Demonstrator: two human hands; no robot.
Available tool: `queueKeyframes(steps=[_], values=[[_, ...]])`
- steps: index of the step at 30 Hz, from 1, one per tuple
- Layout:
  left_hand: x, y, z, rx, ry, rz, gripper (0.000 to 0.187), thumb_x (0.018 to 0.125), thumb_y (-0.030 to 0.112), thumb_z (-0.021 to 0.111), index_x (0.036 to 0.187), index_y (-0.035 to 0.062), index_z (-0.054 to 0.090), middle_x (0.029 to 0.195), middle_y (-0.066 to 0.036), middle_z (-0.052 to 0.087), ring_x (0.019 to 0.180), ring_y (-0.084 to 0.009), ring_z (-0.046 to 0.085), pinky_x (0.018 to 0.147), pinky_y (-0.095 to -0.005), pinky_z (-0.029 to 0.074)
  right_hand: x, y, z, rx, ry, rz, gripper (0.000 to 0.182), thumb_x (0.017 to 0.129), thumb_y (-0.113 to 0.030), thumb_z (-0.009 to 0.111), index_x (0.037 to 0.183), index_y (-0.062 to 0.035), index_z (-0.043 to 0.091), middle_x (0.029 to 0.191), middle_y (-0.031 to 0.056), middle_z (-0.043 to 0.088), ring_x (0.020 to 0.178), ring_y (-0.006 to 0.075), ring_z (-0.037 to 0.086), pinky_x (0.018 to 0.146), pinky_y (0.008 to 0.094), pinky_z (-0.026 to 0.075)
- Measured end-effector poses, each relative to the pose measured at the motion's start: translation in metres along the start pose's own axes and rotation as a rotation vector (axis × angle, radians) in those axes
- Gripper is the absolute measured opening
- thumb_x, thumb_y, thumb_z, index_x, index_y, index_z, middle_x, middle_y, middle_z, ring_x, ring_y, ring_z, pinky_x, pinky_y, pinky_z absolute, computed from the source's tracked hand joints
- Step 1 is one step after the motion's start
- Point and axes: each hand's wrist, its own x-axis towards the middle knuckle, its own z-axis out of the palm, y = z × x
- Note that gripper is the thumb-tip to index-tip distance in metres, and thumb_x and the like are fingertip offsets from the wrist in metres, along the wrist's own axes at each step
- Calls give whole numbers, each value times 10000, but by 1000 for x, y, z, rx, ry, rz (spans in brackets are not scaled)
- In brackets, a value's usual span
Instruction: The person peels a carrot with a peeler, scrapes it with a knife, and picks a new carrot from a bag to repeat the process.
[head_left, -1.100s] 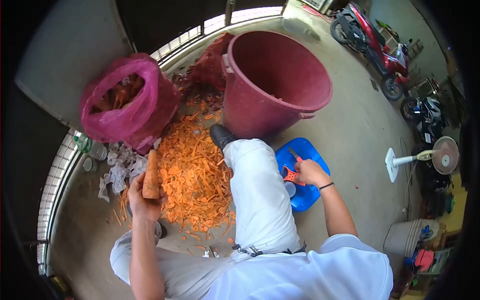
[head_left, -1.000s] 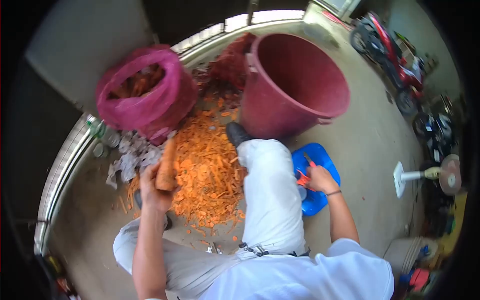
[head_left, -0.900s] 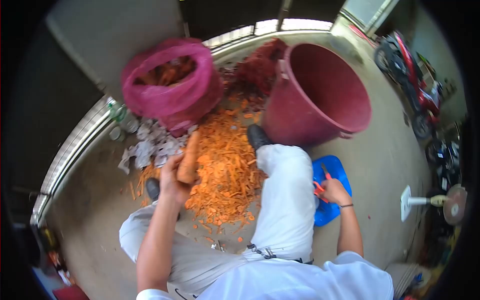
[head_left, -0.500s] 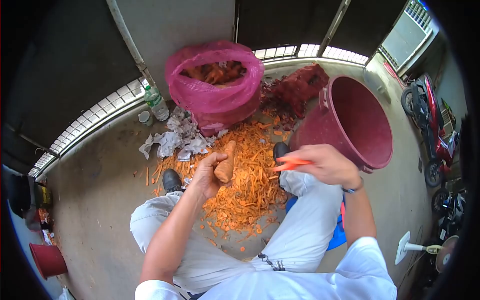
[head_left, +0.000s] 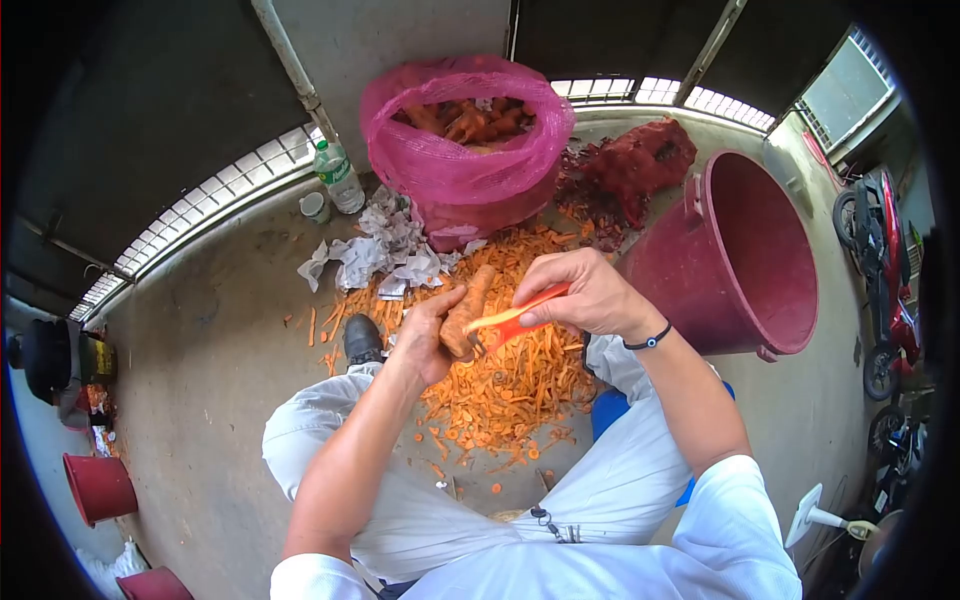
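Observation:
In my left hand (head_left: 428, 335) is a carrot (head_left: 478, 300), held tilted with its thick end toward me. My right hand (head_left: 588, 292) is closed on an orange peeler (head_left: 517, 319), whose front end is at the lower part of the carrot. Beneath both hands a heap of orange peelings and cut pieces (head_left: 505, 395) lies on the floor between my legs. Behind it stands a pink mesh bag (head_left: 480, 200), open at the top, with carrots (head_left: 475, 122) inside.
A large maroon tub (head_left: 670, 265) leans at the right, beside a dark red mesh sack (head_left: 640, 165). Crumpled paper (head_left: 385, 245), a plastic bottle (head_left: 340, 180) and a cup (head_left: 314, 207) are at the back left. Motorcycles (head_left: 885, 260) stand far right.
My right hand has brought the peeler up and left to the carrot. The carrot is tilted more. The whole view has shifted, with the surroundings now farther right.

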Motion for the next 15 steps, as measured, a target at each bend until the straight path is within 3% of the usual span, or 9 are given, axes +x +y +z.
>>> queueKeyframes(steps=[2, 3, 10, 11, 13, 15], values=[[-3, -7, 14, -57, 41, 29, 350, 1041, 355, 543, 1253, 82, 600, 1071, -69, 719, 868, -181, 706, 634, -344, 552, 1, 9, 4, -120, -28, -227, 178, 819, -16, 828, 984, -8, 763, 903, 18, 723, 818, 94, 678, 747, 249, 554], [8, -13, 0, -48, -26, 18, 371, 1043, 341, 544, 1291, 71, 592, 1130, -84, 718, 923, -200, 717, 699, -365, 582, 0, 14, 8, -29, 20, -189, 190, 800, -15, 837, 973, -2, 760, 891, 30, 723, 814, 110, 684, 739, 259, 556], [3, -20, 15, -126, -25, 12, 361, 1051, 347, 529, 1262, 69, 620, 1130, -76, 727, 957, -195, 720, 728, -379, 589, -5, 12, 9, -351, 148, -386, 210, 781, -61, 838, 966, -12, 751, 887, 90, 723, 776, 176, 699, 713, 288, 550], [1, -20, 19, -129, -25, 11, 361, 1051, 347, 529, 1262, 69, 620, 1130, -76, 727, 957, -195, 720, 728, -379, 589, -7, 10, 9, -352, 147, -384, 210, 781, -61, 838, 966, -12, 751, 887, 90, 723, 776, 176, 699, 713, 288, 550], [-4, -18, 23, -99, 16, 15, 293, 1014, 370, 592, 1158, 125, 660, 960, -13, 726, 735, -134, 672, 528, -303, 457, -7, 7, 11, -449, 150, -441, 196, 805, -14, 828, 987, -18, 758, 873, 61, 691, 786, 138, 663, 698, 264, 523], [-9, -14, 24, -87, 4, 6, 291, 1014, 363, 594, 1159, 120, 661, 960, -17, 726, 738, -136, 672, 533, -308, 469, -4, 10, 9, -412, 144, -463, 185, 809, -10, 821, 982, -17, 757, 867, 64, 691, 784, 145, 665, 695, 267, 521]])
